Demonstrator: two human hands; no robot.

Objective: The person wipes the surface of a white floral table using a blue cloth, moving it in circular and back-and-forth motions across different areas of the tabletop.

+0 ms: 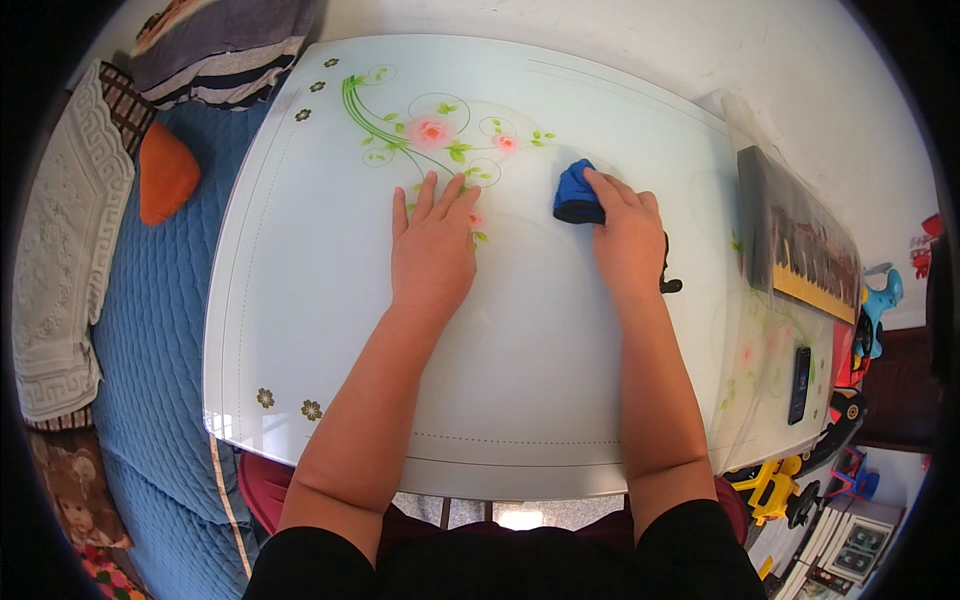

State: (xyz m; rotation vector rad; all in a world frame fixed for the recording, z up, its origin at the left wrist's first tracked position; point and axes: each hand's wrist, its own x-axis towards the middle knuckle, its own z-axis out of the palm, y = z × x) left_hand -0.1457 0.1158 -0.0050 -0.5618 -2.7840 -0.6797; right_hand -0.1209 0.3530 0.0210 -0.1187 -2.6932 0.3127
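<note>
My left hand (435, 251) lies palm down on the white tabletop (525, 352), fingers apart, its tips over the printed green vines and pink flowers. It holds nothing. Further right, my right hand (628, 225) grips a blue fabric item (574, 187) with a black lower edge. The fingers and thumb close on its right side, and part of it is hidden behind them. A small black curved piece (670, 283) shows beside my right wrist; whether it joins the blue item I cannot tell.
On the table's right are an electronic keyboard (814, 285), a clear plastic sheet (739, 420) and a phone (799, 386). A bed with a blue quilted cover (165, 315) and an orange cushion (168, 176) adjoins the left. Toys, including a yellow one (772, 487), stand lower right. A wall rises behind.
</note>
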